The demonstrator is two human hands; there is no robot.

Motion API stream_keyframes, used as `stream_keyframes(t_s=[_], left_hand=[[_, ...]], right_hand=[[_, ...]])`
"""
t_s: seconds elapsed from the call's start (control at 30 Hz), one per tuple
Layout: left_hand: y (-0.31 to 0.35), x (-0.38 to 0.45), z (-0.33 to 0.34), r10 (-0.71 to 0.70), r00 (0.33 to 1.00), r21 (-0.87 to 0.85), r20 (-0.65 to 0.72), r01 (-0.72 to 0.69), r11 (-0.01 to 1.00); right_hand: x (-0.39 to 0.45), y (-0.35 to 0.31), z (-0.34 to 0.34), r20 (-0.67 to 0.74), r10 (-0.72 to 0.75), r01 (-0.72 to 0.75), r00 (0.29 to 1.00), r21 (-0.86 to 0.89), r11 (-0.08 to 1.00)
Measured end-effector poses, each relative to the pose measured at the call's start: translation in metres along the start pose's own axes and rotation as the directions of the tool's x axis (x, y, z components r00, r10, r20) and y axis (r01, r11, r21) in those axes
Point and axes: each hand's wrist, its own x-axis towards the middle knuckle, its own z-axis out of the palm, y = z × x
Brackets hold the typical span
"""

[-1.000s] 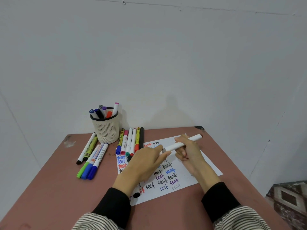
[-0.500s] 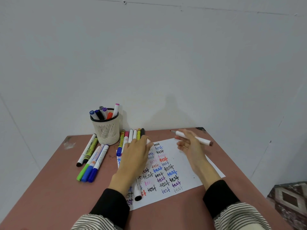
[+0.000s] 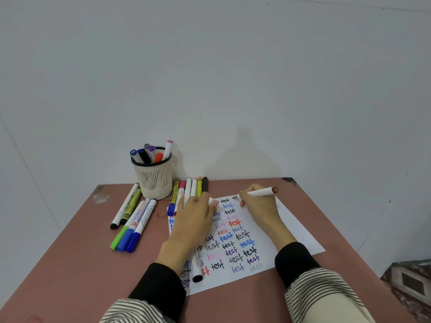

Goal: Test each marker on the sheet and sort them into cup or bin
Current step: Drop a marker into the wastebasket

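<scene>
Your right hand [image 3: 258, 206] has turned its gripped marker [image 3: 256, 193] tip-down onto the sheet [image 3: 289, 231], while your left hand [image 3: 196, 220] still clutches the cap [image 3: 211, 201].

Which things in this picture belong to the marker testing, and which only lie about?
Belong to the job:
- white marker with brown end, in right hand
- white marker cap, in left hand
- white paper sheet covered with "test" words
- cream mesh cup with markers
- loose markers awaiting testing

Just lying about:
- patterned floor
</scene>
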Motion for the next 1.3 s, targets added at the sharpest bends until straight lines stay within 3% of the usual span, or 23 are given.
stream_keyframes(t_s=[0.17, 0.47, 1.3], left_hand=[[-0.0020, 0.0018, 0.0019, -0.016, 1.000, -0.059, -0.005, 0.016, 0.998], [-0.0042, 0.0021, 0.0044, -0.033, 0.999, -0.098, 0.013, 0.035, 0.995], [-0.0072, 0.0032, 0.0064, -0.013, 1.000, -0.085, -0.004, 0.012, 0.996]], right_hand=[[-0.0011, 0.0013, 0.0026, 0.020, -0.032, 0.033, 0.999, -0.066, 0.997], [-0.0027, -0.0015, -0.0008, -0.025, -0.037, 0.037, 0.999, -0.015, 0.999], [-0.0005, 0.0015, -0.0012, -0.052, -0.016, 0.013, 0.999, -0.041, 0.999]])
